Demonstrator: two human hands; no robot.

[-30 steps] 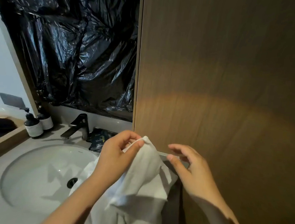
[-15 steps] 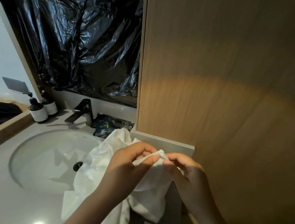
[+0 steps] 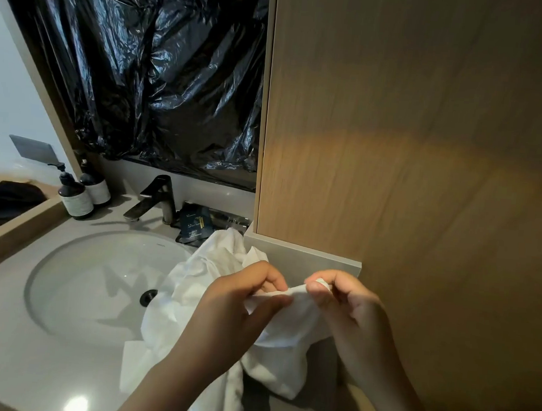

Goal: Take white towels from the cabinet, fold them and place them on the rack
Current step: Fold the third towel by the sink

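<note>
Both hands pinching the top edge of a white towel (image 3: 283, 362), right by the sink (image 3: 72, 287).

Left hand (image 3: 235, 309) and right hand (image 3: 351, 322) sit close together, thumb and fingers nipped on the hem. The rest of it hangs down and spills onto the counter (image 3: 23, 364). Behind that there's a faucet (image 3: 156, 199), two pump bottles (image 3: 76, 196), crinkly black plastic (image 3: 160, 67) up top and a wood panel (image 3: 413, 151) on the right.
</note>
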